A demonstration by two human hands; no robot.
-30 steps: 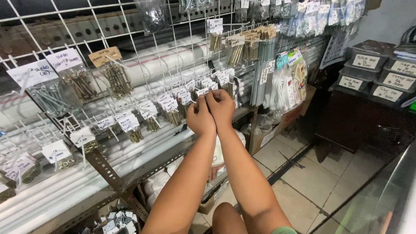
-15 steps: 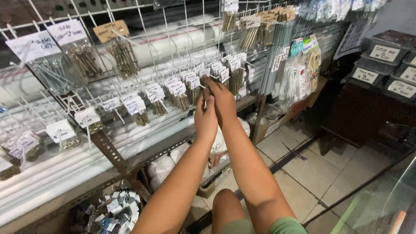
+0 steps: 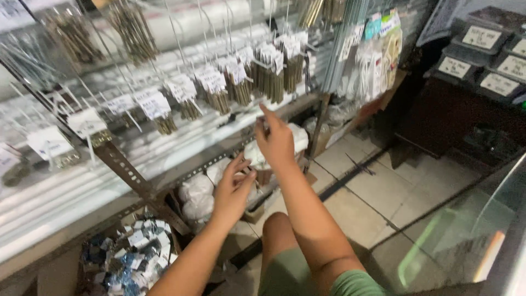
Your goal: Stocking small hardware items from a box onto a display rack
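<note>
My right hand [image 3: 275,140] is raised toward the wire display rack [image 3: 181,33], index finger stretched up, the other fingers loosely curled. Whether anything sits in that hand I cannot tell; the palm faces away. The fingertip is just below the row of hanging packets [image 3: 271,74], nearest the bundle of brass-coloured screws at the right end of the row, close but not clearly touching.

My left hand [image 3: 233,189] is lower and nearer, palm down, fingers spread and slack, holding nothing. It hovers over the white bags [image 3: 194,194] stuffed under the shelf.

Count, as far as blur allows: about seven tagged packets along the middle row, each a clear bag of long screws under a white paper label. Two larger bunches [image 3: 129,30] hang higher on the far left. Three labelled packets at the far left edge are too smeared to read as anything definite. To the right, a cluster of white carded items [image 3: 378,60] hangs on the rack's end, number unclear.

Below: slotted steel angle shelf frame [image 3: 131,175], pale long tubes [image 3: 66,192] lying along the shelf. Near left, one open box of small blue-and-white packets [image 3: 129,255].

Far right: dark counter with four labelled bins [image 3: 482,38] in view. Floor is pale tile [image 3: 378,192] with dark grout. Near right, a glass pane [image 3: 466,241] with a greenish reflection. My knee and green shorts [image 3: 307,279] show at the bottom.
</note>
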